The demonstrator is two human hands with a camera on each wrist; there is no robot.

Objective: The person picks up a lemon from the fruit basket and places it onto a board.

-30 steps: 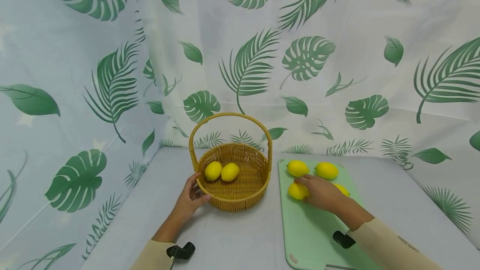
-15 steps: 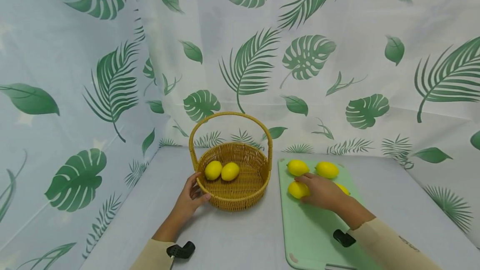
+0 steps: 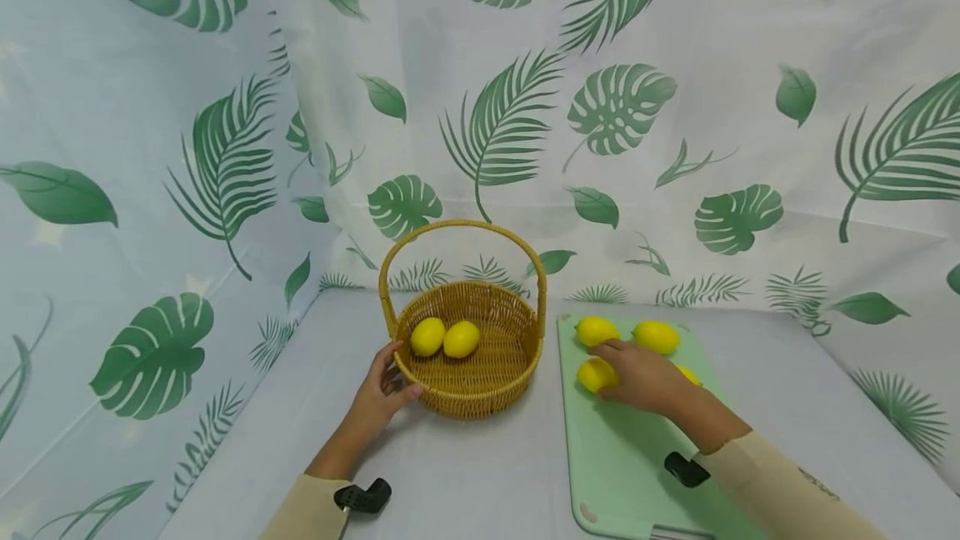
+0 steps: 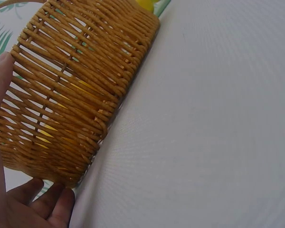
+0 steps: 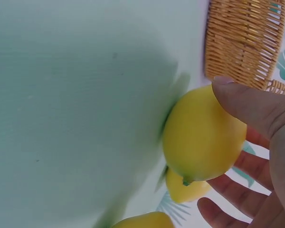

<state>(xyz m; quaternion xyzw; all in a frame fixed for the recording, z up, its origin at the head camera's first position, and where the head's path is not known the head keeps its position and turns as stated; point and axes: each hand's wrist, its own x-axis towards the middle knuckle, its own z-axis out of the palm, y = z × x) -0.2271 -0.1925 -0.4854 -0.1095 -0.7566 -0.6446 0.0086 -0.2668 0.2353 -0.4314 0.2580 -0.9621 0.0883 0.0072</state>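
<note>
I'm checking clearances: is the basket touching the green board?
Apart. The head view shows a strip of white tabletop between the basket and the green board.

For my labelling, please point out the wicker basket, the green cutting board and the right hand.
Wicker basket [image 3: 472, 405], head view: front wall.
Green cutting board [image 3: 617, 467], head view: bare near surface.
Right hand [image 3: 642, 376], head view: its back.

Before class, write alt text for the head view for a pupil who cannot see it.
A right hand grips a lemon at a green board bearing three more lemons; a left hand holds a wicker basket with two lemons inside.
</note>
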